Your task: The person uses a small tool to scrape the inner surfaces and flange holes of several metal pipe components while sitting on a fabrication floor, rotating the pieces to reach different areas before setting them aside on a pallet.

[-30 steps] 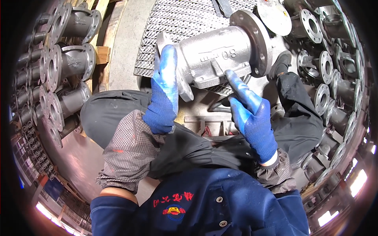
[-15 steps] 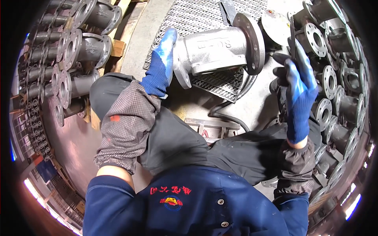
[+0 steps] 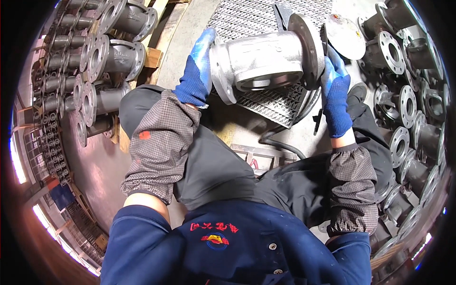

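The grey flanged casting is between the 2 hands, lying crosswise over the metal grating; its full weight on the grating cannot be confirmed. The left hand lies against the left end flange with fingers mostly straight, so I cannot tell how firm this grip is. The right hand is beside the right end flange, and its grip appears to be closed around a thin dark tool, of which the lower part shows best.

As for progress, I judge that this 1 piece is in the middle of handling: it is positioned, with its side opening turned toward the person, but not released. Its surface does not show clearly what is finished and what is left.

At the left, a strip of floor between the wooden pallet and the grating seems to give some room. At the right it seems tighter, because a round plate sits close behind the flange. The near corner of the grating points toward the person, and a black hose curves below it, between the 2 knees.
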### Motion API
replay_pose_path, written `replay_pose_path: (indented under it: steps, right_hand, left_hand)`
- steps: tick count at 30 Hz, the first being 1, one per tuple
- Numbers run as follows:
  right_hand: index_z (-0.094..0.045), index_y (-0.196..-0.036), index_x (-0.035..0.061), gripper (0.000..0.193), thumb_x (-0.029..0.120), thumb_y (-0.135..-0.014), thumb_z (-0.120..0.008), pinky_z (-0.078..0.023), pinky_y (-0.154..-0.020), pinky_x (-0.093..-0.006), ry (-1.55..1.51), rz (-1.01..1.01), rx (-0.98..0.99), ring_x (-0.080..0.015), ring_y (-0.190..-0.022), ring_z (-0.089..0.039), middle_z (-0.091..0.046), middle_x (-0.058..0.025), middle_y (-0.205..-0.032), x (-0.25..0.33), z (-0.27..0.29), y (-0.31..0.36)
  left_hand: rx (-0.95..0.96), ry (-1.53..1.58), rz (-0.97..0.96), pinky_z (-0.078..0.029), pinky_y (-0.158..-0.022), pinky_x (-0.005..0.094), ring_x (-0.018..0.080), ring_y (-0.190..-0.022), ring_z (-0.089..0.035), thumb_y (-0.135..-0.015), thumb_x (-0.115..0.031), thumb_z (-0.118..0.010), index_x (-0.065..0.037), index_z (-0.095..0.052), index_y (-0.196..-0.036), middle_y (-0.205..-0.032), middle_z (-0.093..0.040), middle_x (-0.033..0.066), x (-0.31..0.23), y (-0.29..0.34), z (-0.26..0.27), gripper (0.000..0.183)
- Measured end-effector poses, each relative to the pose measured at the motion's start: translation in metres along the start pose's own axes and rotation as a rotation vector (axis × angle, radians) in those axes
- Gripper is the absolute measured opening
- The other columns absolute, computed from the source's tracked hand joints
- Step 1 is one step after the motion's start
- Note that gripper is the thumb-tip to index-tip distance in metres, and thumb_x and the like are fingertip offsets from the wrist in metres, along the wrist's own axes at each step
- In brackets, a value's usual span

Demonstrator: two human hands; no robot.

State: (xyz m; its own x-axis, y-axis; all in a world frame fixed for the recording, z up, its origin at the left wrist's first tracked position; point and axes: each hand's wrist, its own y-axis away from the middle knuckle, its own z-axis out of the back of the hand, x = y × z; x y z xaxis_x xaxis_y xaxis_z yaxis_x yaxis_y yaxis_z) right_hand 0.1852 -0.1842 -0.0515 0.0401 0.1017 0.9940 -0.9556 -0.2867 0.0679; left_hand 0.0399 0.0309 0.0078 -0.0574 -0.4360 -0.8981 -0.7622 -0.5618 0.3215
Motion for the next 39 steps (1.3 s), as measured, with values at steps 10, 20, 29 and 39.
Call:
replay_pose_path:
  steps: [10,20,29,39]
  right_hand:
    - [-0.052,-0.123,-0.0039,0.033,0.01,-0.094,-0.044,-0.041,-0.096,-0.0314,0.236,0.192,0.005,-0.0237,-0.11,-0.054,-0.054,-0.0167,-0.121,-0.018,0.013,0.038]
    - [-0.051,-0.119,-0.0081,0.034,0.006,-0.091,-0.037,-0.044,-0.093,-0.0353,0.38,0.203,0.041,-0.0351,-0.108,-0.054,-0.052,-0.025,-0.121,0.011,0.01,0.071]
    - [-0.052,-0.123,-0.0058,0.033,0.009,-0.094,-0.044,-0.049,-0.078,-0.027,-0.089,-0.097,-0.148,-0.0143,-0.084,-0.061,-0.063,-0.0131,-0.11,0.078,0.027,0.071]
    - [-0.045,-0.132,-0.0031,0.043,-0.003,-0.089,-0.045,-0.047,-0.054,-0.0202,0.099,-0.651,0.371,-0.0073,-0.064,-0.059,-0.064,-0.0091,-0.083,0.125,-0.025,0.139]
  left_hand:
    - [-0.014,-0.025,-0.066,-0.044,-0.094,0.0317,0.0188,-0.11,-0.055,-0.095,-0.035,-0.045,-0.003,-0.046,-0.13,-0.119,-0.055,0.0095,0.028,0.008,0.02,0.047]
    - [0.07,-0.541,-0.388,-0.042,-0.1,0.0346,0.027,-0.117,-0.051,-0.095,-0.019,-0.047,0.003,-0.037,-0.133,-0.129,-0.048,0.0183,0.037,0.025,0.04,0.046]
    - [0.098,-0.398,-0.211,-0.052,-0.086,0.0326,0.023,-0.1,-0.062,-0.096,-0.025,-0.045,0.002,-0.036,-0.126,-0.111,-0.06,0.0151,0.028,0.059,0.015,0.041]
    - [0.17,0.019,0.077,-0.053,-0.086,0.0353,0.0239,-0.107,-0.06,-0.099,-0.036,-0.035,0.001,-0.036,-0.126,-0.12,-0.056,0.0177,0.021,0.064,0.009,0.046]
